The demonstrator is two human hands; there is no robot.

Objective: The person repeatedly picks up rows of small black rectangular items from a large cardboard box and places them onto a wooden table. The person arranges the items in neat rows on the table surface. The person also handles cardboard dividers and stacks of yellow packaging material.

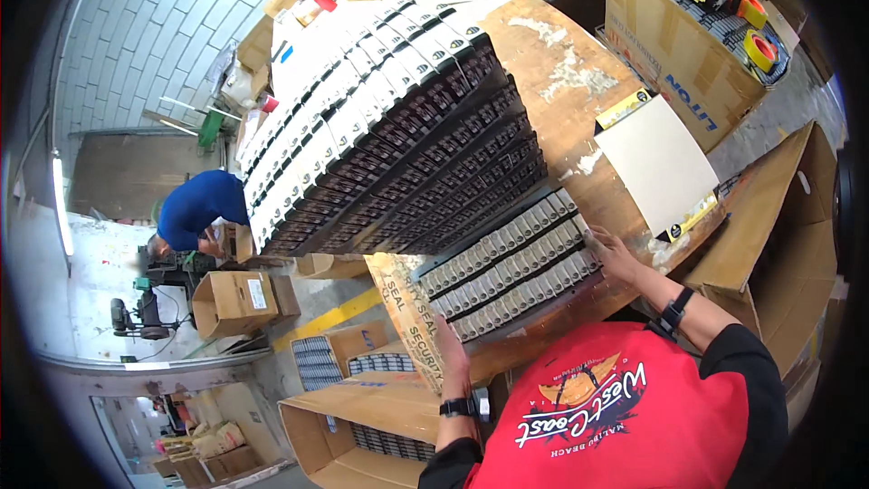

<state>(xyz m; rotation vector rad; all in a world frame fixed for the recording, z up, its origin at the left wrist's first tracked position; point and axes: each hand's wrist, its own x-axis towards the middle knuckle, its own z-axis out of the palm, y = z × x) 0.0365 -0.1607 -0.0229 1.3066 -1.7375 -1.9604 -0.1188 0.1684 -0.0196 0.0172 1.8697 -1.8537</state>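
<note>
Three rows of small grey packs (516, 263) lie side by side on the wooden table in front of me, in what looks like a shallow dark tray. My left hand (453, 358) lies along their left end, its fingers fairly straight and partly hidden. At the right end, my right hand (615, 258) has its fingers against the edge of the packs. Between them the two hands hold the block of rows. Just beyond rises a tall stack of packed trays (389, 127), white on top with dark sides.
A pale card with yellow ends (661, 163) lies on the table (534, 54) at right. Tape rolls (760, 50) sit on a large carton (670, 45). Open cartons (769, 244) stand right and lower left (362, 398). A person in blue (204, 204) bends over at far left.
</note>
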